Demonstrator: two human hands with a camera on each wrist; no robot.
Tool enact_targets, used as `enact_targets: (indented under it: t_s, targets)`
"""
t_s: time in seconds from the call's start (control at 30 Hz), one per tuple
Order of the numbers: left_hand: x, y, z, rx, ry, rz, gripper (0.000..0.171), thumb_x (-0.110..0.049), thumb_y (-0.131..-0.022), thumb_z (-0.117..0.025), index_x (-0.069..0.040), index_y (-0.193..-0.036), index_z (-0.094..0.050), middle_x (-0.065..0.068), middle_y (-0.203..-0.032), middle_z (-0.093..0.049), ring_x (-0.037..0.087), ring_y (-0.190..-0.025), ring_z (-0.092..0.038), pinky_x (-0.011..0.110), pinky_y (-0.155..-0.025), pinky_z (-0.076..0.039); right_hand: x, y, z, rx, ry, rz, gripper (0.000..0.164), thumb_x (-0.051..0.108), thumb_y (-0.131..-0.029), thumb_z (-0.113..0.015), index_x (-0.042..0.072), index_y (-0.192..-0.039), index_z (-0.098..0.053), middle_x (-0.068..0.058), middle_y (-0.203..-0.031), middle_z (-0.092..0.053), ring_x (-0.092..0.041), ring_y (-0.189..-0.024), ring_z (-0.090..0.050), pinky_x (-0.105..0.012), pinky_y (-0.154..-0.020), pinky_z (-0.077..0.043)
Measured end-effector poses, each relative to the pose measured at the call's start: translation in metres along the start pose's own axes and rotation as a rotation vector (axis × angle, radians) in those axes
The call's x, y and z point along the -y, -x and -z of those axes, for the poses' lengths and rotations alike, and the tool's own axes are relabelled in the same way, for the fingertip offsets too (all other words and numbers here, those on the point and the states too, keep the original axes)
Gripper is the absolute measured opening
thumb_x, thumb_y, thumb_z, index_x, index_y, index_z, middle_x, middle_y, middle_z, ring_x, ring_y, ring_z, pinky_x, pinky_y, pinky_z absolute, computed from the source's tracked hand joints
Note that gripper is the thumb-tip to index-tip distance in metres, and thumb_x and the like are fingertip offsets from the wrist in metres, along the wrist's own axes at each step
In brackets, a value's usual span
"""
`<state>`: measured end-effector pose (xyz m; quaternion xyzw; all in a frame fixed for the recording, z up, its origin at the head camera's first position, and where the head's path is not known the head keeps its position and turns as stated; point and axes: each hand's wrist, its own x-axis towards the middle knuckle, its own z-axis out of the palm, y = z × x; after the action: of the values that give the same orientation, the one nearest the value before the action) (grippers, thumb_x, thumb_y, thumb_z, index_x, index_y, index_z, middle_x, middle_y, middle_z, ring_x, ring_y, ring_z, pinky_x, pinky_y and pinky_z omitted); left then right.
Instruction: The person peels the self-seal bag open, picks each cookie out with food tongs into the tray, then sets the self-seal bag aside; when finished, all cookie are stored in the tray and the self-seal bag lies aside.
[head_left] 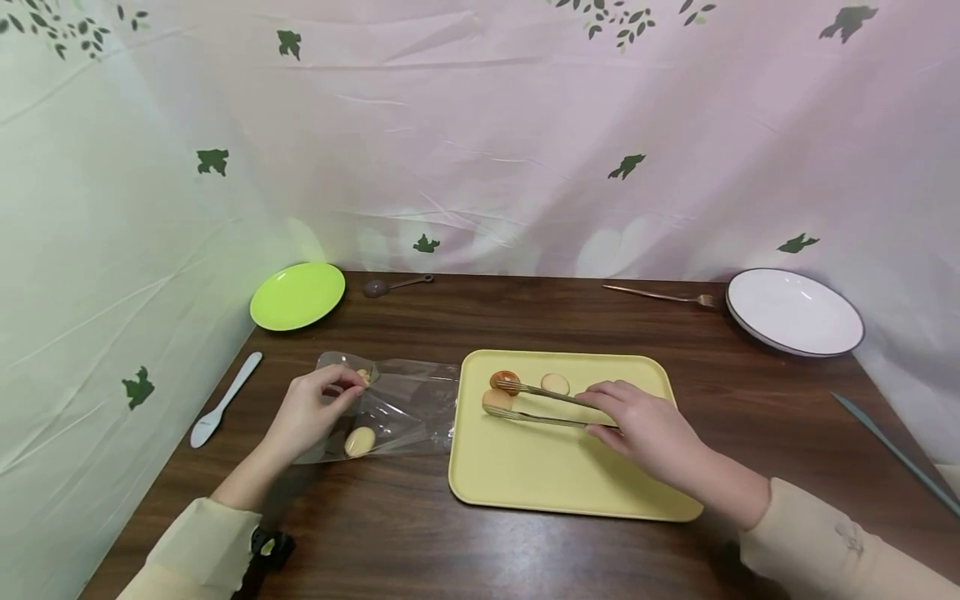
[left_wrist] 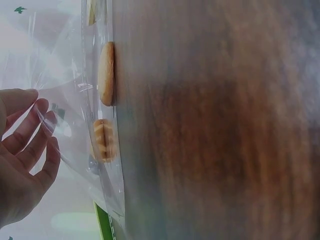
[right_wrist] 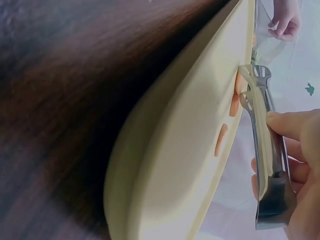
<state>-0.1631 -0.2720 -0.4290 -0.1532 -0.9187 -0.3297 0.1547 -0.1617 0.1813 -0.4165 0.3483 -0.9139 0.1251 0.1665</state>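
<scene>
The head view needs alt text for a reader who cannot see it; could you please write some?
A person's right hand holds metal tongs, their tips at two of three small round pastries on a yellow tray, while the left hand pinches a clear plastic bag. A green plate and a white dish lie farther back on the wooden table.

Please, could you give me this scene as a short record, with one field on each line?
Left hand: pinches the clear bag
In the bag: at least two biscuits
Right hand: holds metal tongs
Tongs' tips: at two of the tray biscuits; whether they grip, I cannot tell
Tray: yellow, three biscuits on it
Back of table: green plate, dark spoon, fork, white dish
Left side: white spoon
Right side: long blue-grey utensil
</scene>
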Motion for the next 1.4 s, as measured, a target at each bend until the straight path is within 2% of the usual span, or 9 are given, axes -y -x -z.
enact_targets:
  t_s: [0.33, 0.63, 0.83, 1.0, 1.07, 1.2, 1.4]
  targets:
    - [0.0, 0.001, -0.001, 0.006, 0.005, 0.006, 0.007, -0.016, -0.087, -0.069, -0.022, -0.087, -0.066, -0.002, -0.085, -0.067, 0.004, -0.076, -0.06, 0.034, -0.069, -0.054, -0.002, 0.0, 0.003, 0.0, -0.046, -0.028, 0.029, 0.02, -0.081, -0.075, 0.016, -0.108, -0.069, 0.003, -0.103, -0.068, -0.018, -0.096, -0.065, -0.039, -0.073, -0.055]
    - [-0.002, 0.0, 0.0, 0.008, 0.014, 0.007, 0.007, -0.014, -0.086, -0.07, -0.02, -0.088, -0.067, -0.003, -0.087, -0.067, 0.005, -0.076, -0.06, 0.036, -0.07, -0.054, -0.007, 0.0, 0.01, -0.035, -0.085, -0.067, 0.024, 0.019, -0.083, -0.073, 0.018, -0.106, -0.069, 0.005, -0.102, -0.068, -0.016, -0.095, -0.066, -0.039, -0.072, -0.055]
    - [-0.002, -0.001, 0.0, 0.007, 0.017, 0.001, 0.008, -0.012, -0.086, -0.07, -0.019, -0.088, -0.067, -0.002, -0.086, -0.067, 0.005, -0.076, -0.06, 0.037, -0.069, -0.054, -0.011, 0.004, 0.014, 0.048, -0.252, -0.147, 0.024, 0.014, -0.083, -0.073, 0.022, -0.106, -0.069, 0.012, -0.099, -0.068, -0.008, -0.09, -0.063, -0.033, -0.072, -0.052]
    - [-0.002, -0.001, 0.0, 0.011, 0.011, 0.002, 0.005, -0.011, -0.085, -0.07, -0.013, -0.09, -0.068, -0.004, -0.087, -0.067, 0.005, -0.077, -0.06, 0.039, -0.069, -0.054, -0.015, 0.009, 0.017, 0.13, -0.372, -0.206, 0.023, 0.013, -0.085, -0.071, 0.022, -0.105, -0.069, 0.013, -0.097, -0.067, -0.005, -0.087, -0.058, -0.03, -0.071, -0.05]
    - [-0.001, -0.001, 0.0, 0.013, 0.006, 0.001, 0.004, -0.012, -0.086, -0.07, -0.012, -0.09, -0.068, -0.006, -0.087, -0.066, 0.005, -0.077, -0.06, 0.04, -0.07, -0.054, -0.016, 0.01, 0.018, 0.138, -0.366, -0.215, 0.023, 0.014, -0.085, -0.071, 0.022, -0.106, -0.069, 0.013, -0.097, -0.066, -0.005, -0.086, -0.058, -0.029, -0.071, -0.05]
    - [-0.001, -0.001, 0.0, 0.014, 0.001, -0.003, 0.004, -0.013, -0.086, -0.07, -0.012, -0.089, -0.068, -0.007, -0.087, -0.066, 0.005, -0.077, -0.06, 0.039, -0.07, -0.054, -0.017, 0.012, 0.018, 0.126, -0.284, -0.205, 0.025, 0.015, -0.084, -0.072, 0.021, -0.108, -0.069, 0.01, -0.101, -0.067, -0.01, -0.09, -0.062, -0.034, -0.074, -0.052]
    - [-0.001, -0.001, -0.001, 0.012, -0.001, -0.013, 0.004, -0.012, -0.087, -0.069, -0.012, -0.09, -0.068, -0.008, -0.087, -0.066, 0.005, -0.077, -0.061, 0.038, -0.07, -0.054, -0.015, 0.012, 0.015, 0.121, -0.13, -0.14, 0.027, 0.022, -0.083, -0.074, 0.019, -0.109, -0.068, 0.005, -0.104, -0.068, -0.016, -0.096, -0.065, -0.041, -0.076, -0.054]
